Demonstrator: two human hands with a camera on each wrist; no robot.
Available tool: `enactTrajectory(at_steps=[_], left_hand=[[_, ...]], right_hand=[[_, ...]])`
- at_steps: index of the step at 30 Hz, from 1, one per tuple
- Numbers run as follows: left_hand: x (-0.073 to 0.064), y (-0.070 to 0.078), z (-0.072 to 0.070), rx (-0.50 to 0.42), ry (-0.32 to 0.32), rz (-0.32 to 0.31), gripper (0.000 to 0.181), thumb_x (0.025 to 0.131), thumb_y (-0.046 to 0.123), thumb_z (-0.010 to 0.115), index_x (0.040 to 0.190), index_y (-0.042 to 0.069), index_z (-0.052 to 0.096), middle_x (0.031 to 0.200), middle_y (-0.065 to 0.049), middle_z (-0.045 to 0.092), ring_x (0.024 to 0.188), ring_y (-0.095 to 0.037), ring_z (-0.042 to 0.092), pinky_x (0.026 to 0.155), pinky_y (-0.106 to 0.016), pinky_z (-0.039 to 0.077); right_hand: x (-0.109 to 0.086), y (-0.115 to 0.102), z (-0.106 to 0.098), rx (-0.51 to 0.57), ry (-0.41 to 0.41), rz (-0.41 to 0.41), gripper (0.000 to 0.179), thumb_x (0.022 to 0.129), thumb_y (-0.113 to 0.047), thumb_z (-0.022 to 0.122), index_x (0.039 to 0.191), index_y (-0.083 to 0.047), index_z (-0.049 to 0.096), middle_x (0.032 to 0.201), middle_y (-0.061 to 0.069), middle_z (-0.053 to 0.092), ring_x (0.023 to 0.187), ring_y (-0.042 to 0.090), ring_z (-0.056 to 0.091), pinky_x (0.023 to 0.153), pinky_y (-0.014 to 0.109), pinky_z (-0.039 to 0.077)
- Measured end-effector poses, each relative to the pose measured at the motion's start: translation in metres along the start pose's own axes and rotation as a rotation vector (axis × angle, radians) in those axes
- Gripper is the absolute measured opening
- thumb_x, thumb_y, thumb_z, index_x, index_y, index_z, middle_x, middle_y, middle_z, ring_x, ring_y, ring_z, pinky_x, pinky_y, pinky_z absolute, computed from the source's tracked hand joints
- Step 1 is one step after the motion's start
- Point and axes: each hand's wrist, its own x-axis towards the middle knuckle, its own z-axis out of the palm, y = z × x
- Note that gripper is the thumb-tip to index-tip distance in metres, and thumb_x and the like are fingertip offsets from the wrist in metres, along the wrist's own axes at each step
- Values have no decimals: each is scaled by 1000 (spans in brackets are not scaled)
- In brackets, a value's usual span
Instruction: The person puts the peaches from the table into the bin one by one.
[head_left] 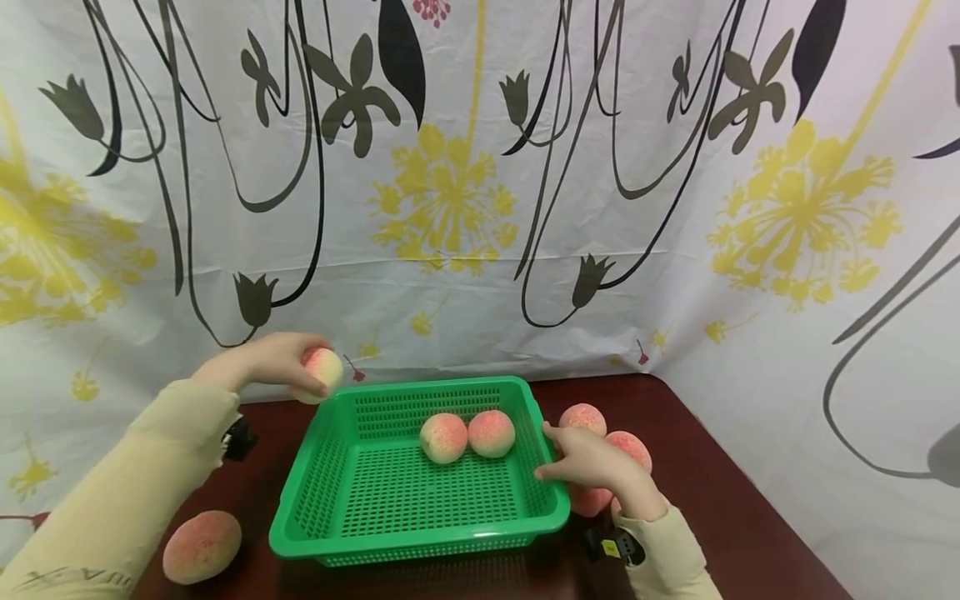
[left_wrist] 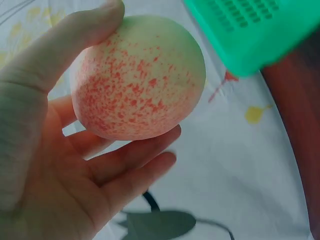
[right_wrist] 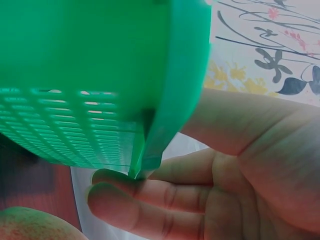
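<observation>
The held peach [head_left: 326,367] looks light, firm and matte, so a hold across its widest part should suit. It sits clamped between thumb and fingers [left_wrist: 140,152] of the left hand [head_left: 277,358], near the basket's [head_left: 450,533] far left corner, towards the bench's [head_left: 693,471] far edge. The right hand's [head_left: 588,457] fingers pinch the basket's right rim; 2 other peaches [head_left: 444,438] lie inside.

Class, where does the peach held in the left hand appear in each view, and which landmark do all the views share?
Head: left of centre; the held peach appears by the green basket's far left corner.
Left wrist: upper middle, beside the thumb.
Right wrist: not in it; another peach shows lower left.
Shared landmark: the green basket.
</observation>
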Motion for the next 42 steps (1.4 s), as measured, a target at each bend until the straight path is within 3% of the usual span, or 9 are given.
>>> enactTrajectory(at_steps=[6,12,15,23,31,42], left_hand=[[26,13,20,40,-12,12,60,70,32,82,120,5,61,96,-3,62,78,-19,53,66,-35,44],[44,25,42,9,-68,-20,66,74,30,81,130,4,56,104,-7,61,82,-21,54,67,-37,46],[50,28,54,-1,-95,-32,63,75,29,81,128,5,57,103,-7,59,82,-21,54,67,-37,46],[60,32,83,13,-125,10,50,74,25,82,115,5,62,98,-6,57,78,-20,52,64,-36,47],[64,34,107,108,-111,-66,53,71,32,84,115,11,64,105,-7,53,81,-20,52,65,-37,47],[66,37,125,146,-83,-55,55,69,31,86,116,13,63,107,-8,47,81,-21,52,66,-40,49]], right_hand=[[3,-1,1,-26,8,-20,77,85,-22,75,141,14,37,57,-5,44,50,7,40,52,23,36],[4,-4,0,-50,12,-22,78,85,-23,75,141,14,37,61,-3,49,54,9,46,55,26,38],[4,-6,-1,-44,9,-11,78,85,-22,75,142,14,36,61,-3,49,54,9,46,56,26,39],[4,-9,-1,-33,3,-17,77,85,-20,75,141,15,37,59,-3,48,53,9,45,56,26,40],[4,-8,0,-46,5,-12,77,85,-21,75,141,14,37,60,-3,48,55,9,46,56,26,40],[0,-1,-1,-26,14,11,77,85,-21,75,142,14,37,59,-3,47,52,9,43,53,25,37]])
